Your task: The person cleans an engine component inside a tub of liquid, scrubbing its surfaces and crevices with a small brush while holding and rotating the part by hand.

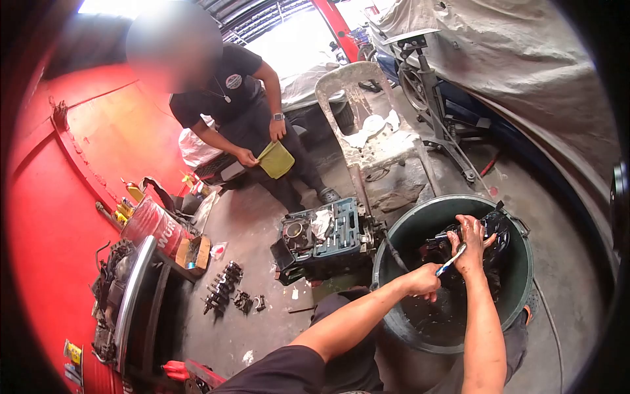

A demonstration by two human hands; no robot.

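Note:
Over a round dark green tub (387, 308), my left hand (421, 282) is closed around the handle of a blue and white brush (451, 259). The brush's far end reaches my right hand (470, 244), whose fingers are spread. Beneath and behind my right hand lies a black, shiny object (499, 230), partly hidden, along with a dark metal part at its left. Dark liquid (440, 322) shows in the bottom of the tub.
A person (230, 111) stands across, holding a yellow-green cloth (277, 159). Nearby are an open tool case (341, 226), a worn plastic chair (387, 151) and a crankshaft (223, 287) on the floor. A cable runs right of the tub.

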